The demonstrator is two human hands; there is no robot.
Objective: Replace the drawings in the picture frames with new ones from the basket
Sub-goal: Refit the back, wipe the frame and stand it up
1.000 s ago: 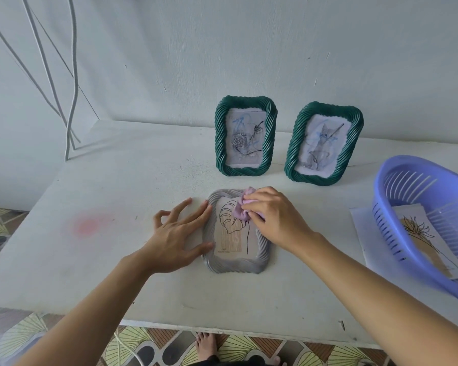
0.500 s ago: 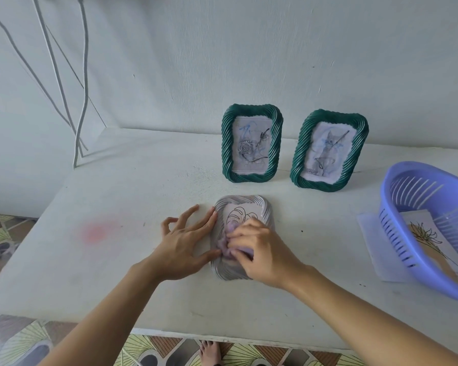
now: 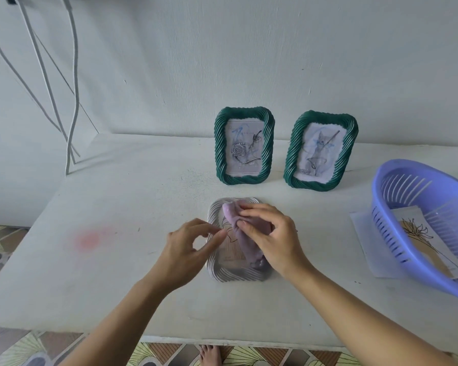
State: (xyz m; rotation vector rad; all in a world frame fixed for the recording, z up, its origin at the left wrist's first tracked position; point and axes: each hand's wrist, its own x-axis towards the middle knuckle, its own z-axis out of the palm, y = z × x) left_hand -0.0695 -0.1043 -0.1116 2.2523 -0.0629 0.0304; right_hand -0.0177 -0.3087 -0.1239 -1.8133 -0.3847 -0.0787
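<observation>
1. 2 green frames [image 3: 244, 145] stand by the wall with old drawings; 1 grey frame [image 3: 237, 240] lies flat in front of us, a new drawing inside.
2. Our right hand [image 3: 271, 237] grips a purple cloth [image 3: 242, 233] on its glass; we judge this a wiping step.
3. Our left hand [image 3: 189, 245] hovers loose at the frame's left edge, holding nothing.
4. Next we should stand this frame up and take a green one; the basket [image 3: 418, 223] at right holds more drawings.

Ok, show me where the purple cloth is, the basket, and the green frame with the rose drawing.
purple cloth [image 3: 245, 240]: head view, on the middle of the bunched fabric under the right hand.
basket [image 3: 381, 196]: head view, on its near left rim.
green frame with the rose drawing [image 3: 220, 151]: head view, on its left ribbed border.
</observation>
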